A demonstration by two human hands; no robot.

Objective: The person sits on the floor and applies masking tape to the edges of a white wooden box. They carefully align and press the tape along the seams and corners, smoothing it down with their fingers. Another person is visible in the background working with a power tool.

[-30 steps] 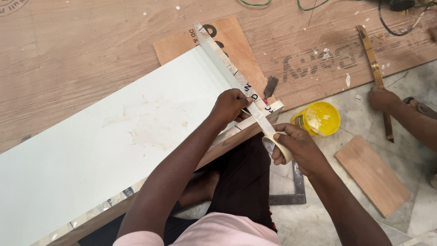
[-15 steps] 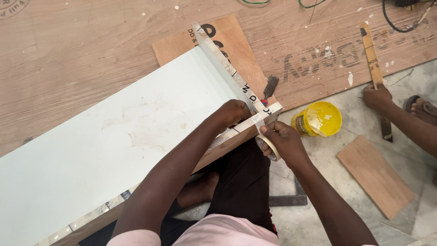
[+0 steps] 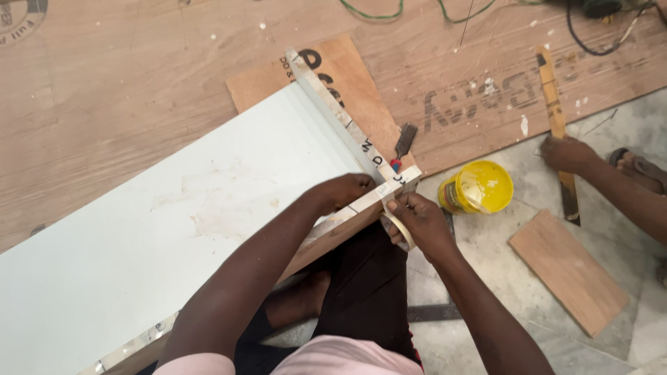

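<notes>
A long white laminated board (image 3: 174,229) lies slanted across my lap, its edges banded with pale tape. My left hand (image 3: 345,190) presses down on the board's near corner, fingers curled over the taped edge strip (image 3: 333,114). My right hand (image 3: 415,221) holds a roll of masking tape (image 3: 401,230) right at that corner, with the tape running onto the board's edge. Both hands touch at the corner.
A yellow open tin (image 3: 479,186) stands on the floor just right of the corner. A chisel (image 3: 403,144) lies on a plywood piece (image 3: 347,90). Another person's hand (image 3: 566,154) rests on a wooden strip (image 3: 556,118). A small plywood offcut (image 3: 568,271) lies to the right.
My right hand has carried the tape roll up and left, from off the corner to tight against it. My left hand shifted slightly down along the corner.
</notes>
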